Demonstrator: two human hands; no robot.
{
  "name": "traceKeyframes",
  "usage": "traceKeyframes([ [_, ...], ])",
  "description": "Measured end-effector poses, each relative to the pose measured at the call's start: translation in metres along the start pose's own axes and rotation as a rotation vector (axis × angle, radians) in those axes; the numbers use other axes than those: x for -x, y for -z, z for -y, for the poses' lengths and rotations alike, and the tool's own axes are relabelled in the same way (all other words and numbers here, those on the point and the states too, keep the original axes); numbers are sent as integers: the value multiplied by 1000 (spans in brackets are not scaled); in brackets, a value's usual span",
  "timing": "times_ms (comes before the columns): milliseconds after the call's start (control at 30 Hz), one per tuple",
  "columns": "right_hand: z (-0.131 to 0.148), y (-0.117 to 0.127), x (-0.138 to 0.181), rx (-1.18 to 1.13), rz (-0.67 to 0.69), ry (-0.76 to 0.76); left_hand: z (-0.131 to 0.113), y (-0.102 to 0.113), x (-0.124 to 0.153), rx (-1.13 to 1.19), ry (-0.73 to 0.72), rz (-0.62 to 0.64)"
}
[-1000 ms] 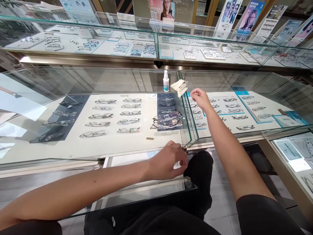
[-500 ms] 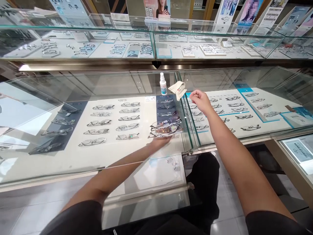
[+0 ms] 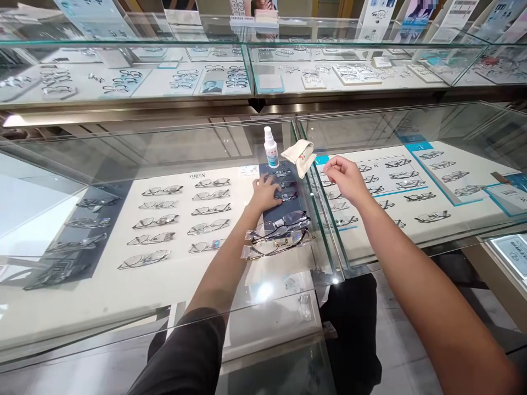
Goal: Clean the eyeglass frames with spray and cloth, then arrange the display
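Observation:
My left hand [image 3: 267, 193] is inside the glass display case, seen through its top, fingers spread and palm down. Its fingertips are at the eyeglasses [image 3: 287, 196] on a dark blue panel; whether they touch is unclear. My right hand [image 3: 346, 178] hovers over or rests on the glass top, fingers curled in, with nothing visible in them. Left of it lies a folded cream cloth [image 3: 301, 157], and beside that stands a white spray bottle [image 3: 270, 148]. Nearer me, two pairs of eyeglasses in clear wrap [image 3: 282, 246] lie on the glass top.
Rows of eyeglasses [image 3: 212, 209] fill the case to the left, and more frames [image 3: 405, 175] lie in the right-hand case. A glass seam [image 3: 325, 219] divides the cases. Behind stands another display counter [image 3: 164, 104]. A side table [image 3: 500, 285] is at right.
My left hand has moved forward inside the case, from beneath the two wrapped pairs to the dark blue panel, and its fingers now show. My right hand stays near the cloth. The view has shifted slightly.

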State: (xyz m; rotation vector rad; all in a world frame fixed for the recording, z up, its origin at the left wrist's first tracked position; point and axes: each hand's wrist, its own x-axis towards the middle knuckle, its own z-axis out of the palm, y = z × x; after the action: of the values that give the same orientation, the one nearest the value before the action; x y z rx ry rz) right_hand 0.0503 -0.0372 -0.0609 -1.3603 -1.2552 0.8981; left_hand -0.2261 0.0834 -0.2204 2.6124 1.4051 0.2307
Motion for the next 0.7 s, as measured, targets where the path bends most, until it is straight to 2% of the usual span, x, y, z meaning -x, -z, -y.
traceKeyframes([
  [100, 3, 0, 1, 9, 6, 3, 5, -4, -12, -2, -11, 21],
  [300, 8, -1, 3, 24, 0, -19, 11, -2, -23, -6, 49, -41],
  [567, 10, -2, 5, 61, -3, -15, 17, 1, -44, 15, 84, 94],
  [700, 10, -3, 5, 67, 4, 8, 16, -2, -53, 81, 104, 85],
])
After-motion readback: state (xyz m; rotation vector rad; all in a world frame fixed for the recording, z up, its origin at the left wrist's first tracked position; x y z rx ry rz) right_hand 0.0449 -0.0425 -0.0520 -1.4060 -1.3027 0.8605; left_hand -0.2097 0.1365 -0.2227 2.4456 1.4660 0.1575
